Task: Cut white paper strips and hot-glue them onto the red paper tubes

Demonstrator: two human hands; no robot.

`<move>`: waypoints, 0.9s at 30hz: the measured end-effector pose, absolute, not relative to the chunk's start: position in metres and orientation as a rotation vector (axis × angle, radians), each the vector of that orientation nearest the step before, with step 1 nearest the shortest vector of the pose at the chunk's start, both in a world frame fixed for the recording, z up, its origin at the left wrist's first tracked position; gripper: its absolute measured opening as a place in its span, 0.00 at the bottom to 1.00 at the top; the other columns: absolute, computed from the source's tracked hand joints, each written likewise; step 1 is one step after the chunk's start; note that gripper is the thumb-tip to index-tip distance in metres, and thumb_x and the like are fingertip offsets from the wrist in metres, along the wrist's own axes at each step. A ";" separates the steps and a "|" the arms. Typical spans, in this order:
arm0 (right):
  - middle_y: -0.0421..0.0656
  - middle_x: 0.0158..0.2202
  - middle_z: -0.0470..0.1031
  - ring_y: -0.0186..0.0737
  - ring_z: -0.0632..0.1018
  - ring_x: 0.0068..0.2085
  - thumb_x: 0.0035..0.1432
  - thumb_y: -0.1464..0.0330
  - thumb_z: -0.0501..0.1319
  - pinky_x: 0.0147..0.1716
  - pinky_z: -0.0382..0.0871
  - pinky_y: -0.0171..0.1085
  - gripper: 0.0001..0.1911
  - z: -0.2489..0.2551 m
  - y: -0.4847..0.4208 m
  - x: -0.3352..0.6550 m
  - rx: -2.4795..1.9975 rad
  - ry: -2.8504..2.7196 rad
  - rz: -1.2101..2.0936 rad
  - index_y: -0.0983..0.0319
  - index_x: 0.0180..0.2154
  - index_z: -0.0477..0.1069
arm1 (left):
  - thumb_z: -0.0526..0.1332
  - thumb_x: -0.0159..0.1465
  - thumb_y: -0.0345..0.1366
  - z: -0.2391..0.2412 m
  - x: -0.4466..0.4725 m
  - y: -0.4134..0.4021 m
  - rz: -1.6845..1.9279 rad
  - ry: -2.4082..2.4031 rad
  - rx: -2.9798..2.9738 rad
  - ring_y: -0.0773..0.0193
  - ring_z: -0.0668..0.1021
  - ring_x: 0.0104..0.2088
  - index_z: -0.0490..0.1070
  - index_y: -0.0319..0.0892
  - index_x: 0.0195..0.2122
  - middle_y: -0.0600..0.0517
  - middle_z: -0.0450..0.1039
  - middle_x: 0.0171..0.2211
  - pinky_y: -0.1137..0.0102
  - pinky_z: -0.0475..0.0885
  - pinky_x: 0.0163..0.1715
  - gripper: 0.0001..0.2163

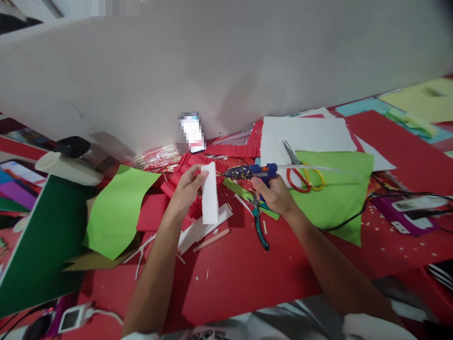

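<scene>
My left hand pinches the top of a white paper strip, which hangs upright over the table. In my right hand is a blue hot glue gun, its dark, speckled nozzle pointing left at the strip's edge. A long clear glue stick juts from the gun's back. Red crepe paper lies bunched behind my left hand. Below the gun rest teal-handled pliers, partly hidden by my right hand. More white strips lie beneath the held one.
Scissors with red and yellow handles lie on white and green sheets at right. A phone leans against the wall. Green paper and a dark green board stand left. A black cord runs to a purple power strip.
</scene>
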State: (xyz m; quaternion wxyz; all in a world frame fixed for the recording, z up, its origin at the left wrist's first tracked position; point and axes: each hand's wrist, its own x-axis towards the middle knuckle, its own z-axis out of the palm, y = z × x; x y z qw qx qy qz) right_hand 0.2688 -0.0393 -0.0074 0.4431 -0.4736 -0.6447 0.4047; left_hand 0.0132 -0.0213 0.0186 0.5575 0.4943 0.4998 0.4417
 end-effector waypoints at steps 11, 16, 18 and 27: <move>0.37 0.19 0.65 0.34 0.67 0.22 0.66 0.47 0.61 0.23 0.60 0.36 0.27 -0.007 -0.041 0.266 -1.145 -1.515 1.106 0.58 0.24 0.64 | 0.70 0.63 0.49 0.019 0.011 -0.021 1.055 1.188 1.166 0.70 0.70 0.22 0.73 0.44 0.42 0.56 0.70 0.25 0.75 0.62 0.21 0.16; 0.35 0.24 0.69 0.36 0.71 0.20 0.59 0.36 0.61 0.21 0.63 0.36 0.32 -0.014 -0.038 0.265 -0.969 -1.270 1.217 0.55 0.49 0.67 | 0.69 0.63 0.50 0.019 0.011 -0.021 1.053 1.193 1.155 0.70 0.70 0.22 0.74 0.44 0.43 0.56 0.70 0.25 0.75 0.62 0.20 0.16; 0.36 0.27 0.71 0.37 0.72 0.19 0.60 0.31 0.51 0.19 0.62 0.36 0.38 -0.015 -0.038 0.264 -0.933 -1.170 1.212 0.51 0.57 0.62 | 0.69 0.63 0.50 0.018 0.010 -0.020 1.057 1.189 1.158 0.70 0.70 0.22 0.74 0.44 0.44 0.56 0.70 0.25 0.75 0.62 0.20 0.16; 0.37 0.26 0.68 0.37 0.71 0.18 0.62 0.30 0.40 0.20 0.61 0.38 0.42 -0.011 -0.035 0.265 -1.125 -1.153 1.048 0.47 0.65 0.59 | 0.71 0.61 0.50 0.020 0.012 -0.020 1.056 1.191 1.145 0.70 0.68 0.21 0.74 0.43 0.42 0.57 0.67 0.24 0.75 0.61 0.20 0.17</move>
